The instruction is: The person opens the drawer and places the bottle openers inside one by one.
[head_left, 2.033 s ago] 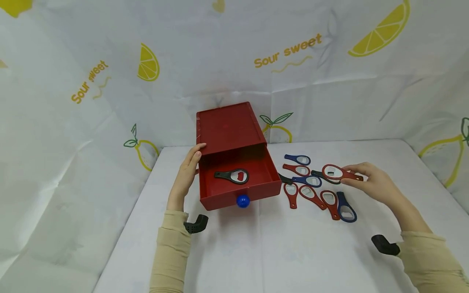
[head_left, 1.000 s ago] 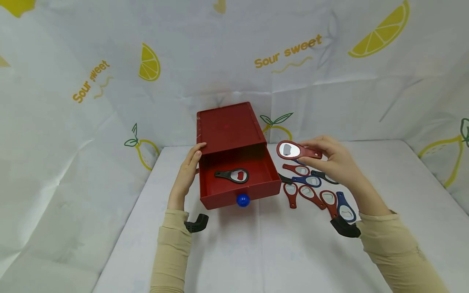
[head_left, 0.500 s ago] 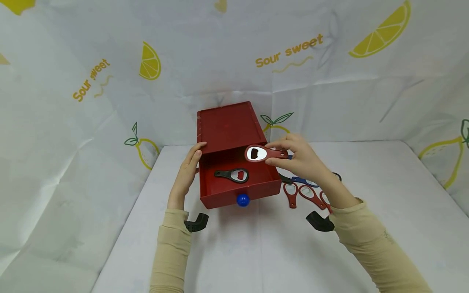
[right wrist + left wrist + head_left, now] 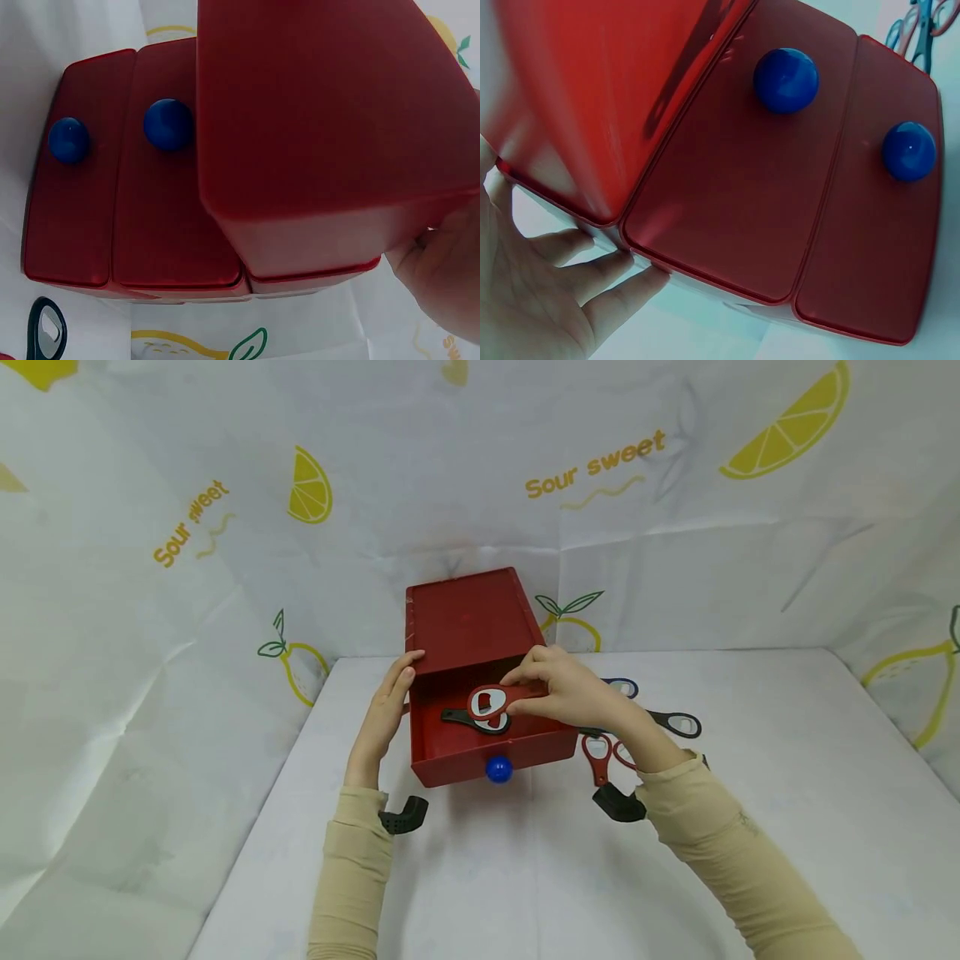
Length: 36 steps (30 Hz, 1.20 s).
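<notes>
In the head view a red drawer cabinet (image 4: 472, 618) stands at the back of the table, its top drawer (image 4: 450, 768) pulled out. My right hand (image 4: 566, 689) reaches over the drawer's right side and pinches a red bottle opener (image 4: 477, 702) by its handle. That opener overlaps a black bottle opener (image 4: 455, 717) lying on the drawer floor. My left hand (image 4: 378, 722) rests against the cabinet's left side, fingertips at its top edge. The left wrist view shows the left hand's fingers (image 4: 626, 300) extended along the cabinet wall. In the right wrist view the drawer hides the held opener.
Below the open drawer are two closed drawers with blue knobs (image 4: 786, 81). Right of the cabinet lie several bottle openers, among them a red one (image 4: 597, 760) and a black one (image 4: 663, 720), partly hidden by my right arm. A printed cloth (image 4: 675, 568) hangs behind.
My right hand has carried the red bottle opener leftward from the group on the table and lowered it into the open drawer over the black one. The left hand has stayed on the cabinet.
</notes>
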Each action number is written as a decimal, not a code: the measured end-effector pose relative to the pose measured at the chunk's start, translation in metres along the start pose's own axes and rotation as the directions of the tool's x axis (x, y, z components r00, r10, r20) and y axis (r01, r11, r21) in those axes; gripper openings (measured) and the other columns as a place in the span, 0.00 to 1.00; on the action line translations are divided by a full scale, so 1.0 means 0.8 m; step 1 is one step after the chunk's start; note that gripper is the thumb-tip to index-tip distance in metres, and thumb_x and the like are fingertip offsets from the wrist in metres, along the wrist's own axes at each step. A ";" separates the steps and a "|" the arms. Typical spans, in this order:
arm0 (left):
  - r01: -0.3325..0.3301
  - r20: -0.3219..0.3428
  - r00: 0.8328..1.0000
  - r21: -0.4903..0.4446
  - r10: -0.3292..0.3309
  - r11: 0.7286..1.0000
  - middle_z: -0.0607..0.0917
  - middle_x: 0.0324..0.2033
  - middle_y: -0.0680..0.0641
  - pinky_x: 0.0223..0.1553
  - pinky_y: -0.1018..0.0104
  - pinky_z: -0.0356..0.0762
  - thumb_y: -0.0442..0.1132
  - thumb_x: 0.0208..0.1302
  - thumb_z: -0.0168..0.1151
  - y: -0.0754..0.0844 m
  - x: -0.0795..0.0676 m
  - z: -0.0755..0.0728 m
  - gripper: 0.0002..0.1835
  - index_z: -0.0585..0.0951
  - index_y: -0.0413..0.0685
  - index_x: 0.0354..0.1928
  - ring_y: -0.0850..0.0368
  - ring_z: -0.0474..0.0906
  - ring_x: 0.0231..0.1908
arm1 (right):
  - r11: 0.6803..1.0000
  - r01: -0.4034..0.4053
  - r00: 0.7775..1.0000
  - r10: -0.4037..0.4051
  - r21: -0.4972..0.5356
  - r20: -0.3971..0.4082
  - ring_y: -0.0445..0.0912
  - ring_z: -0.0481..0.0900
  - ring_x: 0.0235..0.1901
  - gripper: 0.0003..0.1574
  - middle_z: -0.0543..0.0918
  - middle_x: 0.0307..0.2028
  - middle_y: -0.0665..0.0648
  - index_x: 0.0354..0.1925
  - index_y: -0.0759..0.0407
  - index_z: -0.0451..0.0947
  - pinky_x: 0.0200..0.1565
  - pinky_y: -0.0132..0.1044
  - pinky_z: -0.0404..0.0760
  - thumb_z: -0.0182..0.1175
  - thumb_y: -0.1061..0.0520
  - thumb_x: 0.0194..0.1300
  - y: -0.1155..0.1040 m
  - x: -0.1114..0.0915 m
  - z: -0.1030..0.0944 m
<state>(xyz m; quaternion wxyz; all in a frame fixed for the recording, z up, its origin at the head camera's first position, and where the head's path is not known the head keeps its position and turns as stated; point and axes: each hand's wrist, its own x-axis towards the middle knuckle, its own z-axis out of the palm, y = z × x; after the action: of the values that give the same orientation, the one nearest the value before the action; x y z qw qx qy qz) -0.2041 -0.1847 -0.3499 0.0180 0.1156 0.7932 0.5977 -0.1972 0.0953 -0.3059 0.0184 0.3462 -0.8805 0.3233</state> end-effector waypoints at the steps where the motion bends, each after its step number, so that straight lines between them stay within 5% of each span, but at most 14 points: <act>1: 0.000 -0.001 1.000 0.000 0.000 1.000 0.58 0.69 0.50 0.59 0.42 0.62 0.50 0.74 0.37 0.000 0.000 0.000 0.22 0.62 0.61 0.67 0.49 0.57 0.66 | 1.000 0.008 1.000 -0.008 -0.014 0.002 0.45 0.64 0.39 0.20 0.74 0.35 0.51 0.46 0.54 0.82 0.38 0.36 0.64 0.68 0.51 0.54 -0.001 0.002 0.001; 19: 0.004 0.006 1.000 -0.017 -0.004 1.000 0.58 0.69 0.49 0.61 0.41 0.61 0.50 0.74 0.37 -0.003 0.000 0.001 0.22 0.61 0.60 0.67 0.49 0.57 0.66 | 0.974 0.100 0.994 -0.091 -0.205 0.056 0.46 0.67 0.39 0.20 0.74 0.38 0.55 0.48 0.54 0.82 0.38 0.35 0.67 0.67 0.53 0.55 -0.005 0.015 0.017; 36: 0.006 -0.002 1.000 0.004 -0.006 1.000 0.57 0.69 0.49 0.60 0.40 0.61 0.51 0.74 0.37 -0.002 0.000 0.001 0.22 0.61 0.62 0.67 0.48 0.56 0.67 | 0.929 0.070 0.990 -0.020 -0.364 0.141 0.44 0.74 0.37 0.17 0.80 0.36 0.52 0.45 0.51 0.83 0.39 0.36 0.74 0.66 0.49 0.56 -0.007 0.024 0.024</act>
<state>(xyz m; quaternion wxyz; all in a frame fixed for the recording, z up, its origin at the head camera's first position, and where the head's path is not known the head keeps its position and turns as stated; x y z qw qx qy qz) -0.2042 -0.1842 -0.3517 0.0188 0.1129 0.7947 0.5961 -0.2048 0.0697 -0.3136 0.0305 0.3779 -0.9164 0.1282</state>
